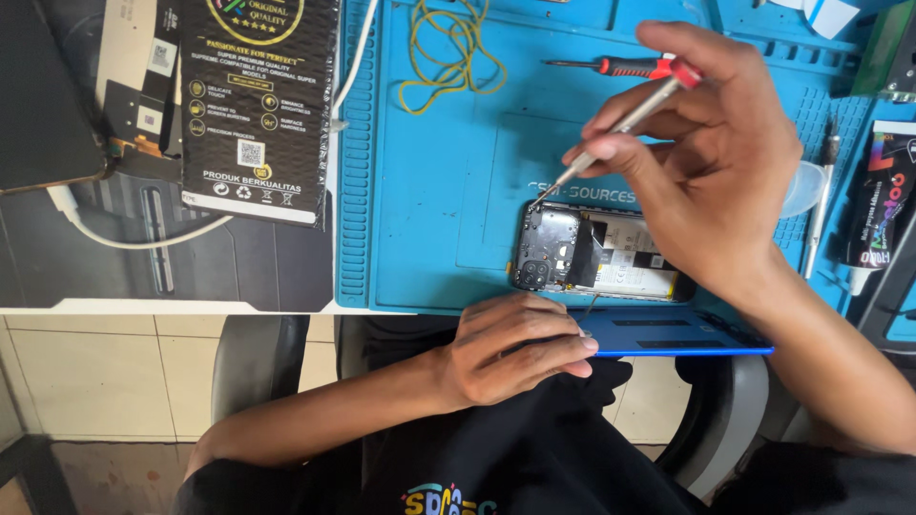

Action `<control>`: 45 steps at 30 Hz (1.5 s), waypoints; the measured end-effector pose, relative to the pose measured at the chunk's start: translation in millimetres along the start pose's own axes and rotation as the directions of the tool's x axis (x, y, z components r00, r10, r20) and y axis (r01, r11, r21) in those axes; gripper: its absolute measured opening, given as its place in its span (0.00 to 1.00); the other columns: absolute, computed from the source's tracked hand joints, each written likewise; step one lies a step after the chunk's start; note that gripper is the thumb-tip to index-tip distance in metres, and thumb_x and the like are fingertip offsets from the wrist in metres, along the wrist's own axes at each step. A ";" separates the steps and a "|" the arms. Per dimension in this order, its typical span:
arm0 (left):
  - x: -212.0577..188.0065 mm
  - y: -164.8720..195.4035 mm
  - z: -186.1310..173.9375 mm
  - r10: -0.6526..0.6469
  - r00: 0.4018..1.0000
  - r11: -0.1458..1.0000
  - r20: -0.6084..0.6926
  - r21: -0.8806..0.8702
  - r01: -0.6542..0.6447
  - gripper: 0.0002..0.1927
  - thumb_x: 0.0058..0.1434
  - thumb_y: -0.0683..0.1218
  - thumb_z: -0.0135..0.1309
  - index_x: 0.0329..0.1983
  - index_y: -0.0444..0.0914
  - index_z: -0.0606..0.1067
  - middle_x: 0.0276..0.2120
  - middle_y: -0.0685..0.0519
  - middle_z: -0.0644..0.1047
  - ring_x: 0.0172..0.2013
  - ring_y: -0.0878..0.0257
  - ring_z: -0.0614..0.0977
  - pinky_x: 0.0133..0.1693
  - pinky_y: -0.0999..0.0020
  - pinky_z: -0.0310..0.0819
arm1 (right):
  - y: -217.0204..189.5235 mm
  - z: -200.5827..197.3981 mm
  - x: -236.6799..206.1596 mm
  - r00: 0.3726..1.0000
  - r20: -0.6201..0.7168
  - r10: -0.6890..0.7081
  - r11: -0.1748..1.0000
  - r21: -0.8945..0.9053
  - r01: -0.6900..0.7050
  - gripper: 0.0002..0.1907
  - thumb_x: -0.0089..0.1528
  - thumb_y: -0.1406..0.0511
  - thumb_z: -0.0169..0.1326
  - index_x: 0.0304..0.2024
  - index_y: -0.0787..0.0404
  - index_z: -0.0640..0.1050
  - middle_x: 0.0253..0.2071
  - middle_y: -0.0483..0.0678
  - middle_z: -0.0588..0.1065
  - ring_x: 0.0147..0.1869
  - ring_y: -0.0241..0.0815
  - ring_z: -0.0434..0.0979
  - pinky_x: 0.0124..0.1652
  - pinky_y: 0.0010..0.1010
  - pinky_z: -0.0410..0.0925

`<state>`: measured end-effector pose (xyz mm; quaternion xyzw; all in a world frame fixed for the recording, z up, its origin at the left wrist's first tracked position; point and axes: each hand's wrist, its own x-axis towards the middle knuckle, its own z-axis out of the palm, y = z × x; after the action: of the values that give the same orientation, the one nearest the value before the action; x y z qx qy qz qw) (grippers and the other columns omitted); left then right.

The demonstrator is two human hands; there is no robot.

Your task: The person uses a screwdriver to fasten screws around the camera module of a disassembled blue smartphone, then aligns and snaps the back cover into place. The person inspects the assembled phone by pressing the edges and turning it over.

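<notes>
An opened phone [592,257] lies on a blue work mat [429,191], its circuit board, camera block and battery exposed. My right hand [706,162] grips a thin screwdriver [620,119] with a red cap; its tip touches the phone's top left corner. At the near edge of the desk my left hand [515,348] curls around one end of a blue phone back cover [668,334], which lies just in front of the phone.
A second screwdriver [611,67] with a red and black handle and a coil of yellow wire [448,52] lie on the mat farther back. A black packet [253,105] and white cable [114,234] are to the left. A black glue tube [883,200] and tweezers [821,200] lie at right.
</notes>
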<state>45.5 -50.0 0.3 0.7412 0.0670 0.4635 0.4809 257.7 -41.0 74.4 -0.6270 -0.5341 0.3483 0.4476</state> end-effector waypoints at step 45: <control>-4.7 -2.6 2.6 0.021 1.000 0.999 0.013 0.027 -0.022 0.15 0.64 0.43 0.68 0.50 0.35 0.78 0.42 0.50 0.80 0.39 0.57 0.85 0.41 0.66 0.86 | 33.9 1.0 -7.7 0.965 -0.064 0.254 0.938 0.259 -0.230 0.25 0.73 0.78 0.54 0.68 0.65 0.59 0.47 0.55 0.75 0.50 0.52 0.86 0.50 0.36 0.83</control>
<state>45.7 -52.9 -5.0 0.7514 0.0622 0.4628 0.4662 267.4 -49.3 42.1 -0.6428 -0.3826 0.4344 0.5017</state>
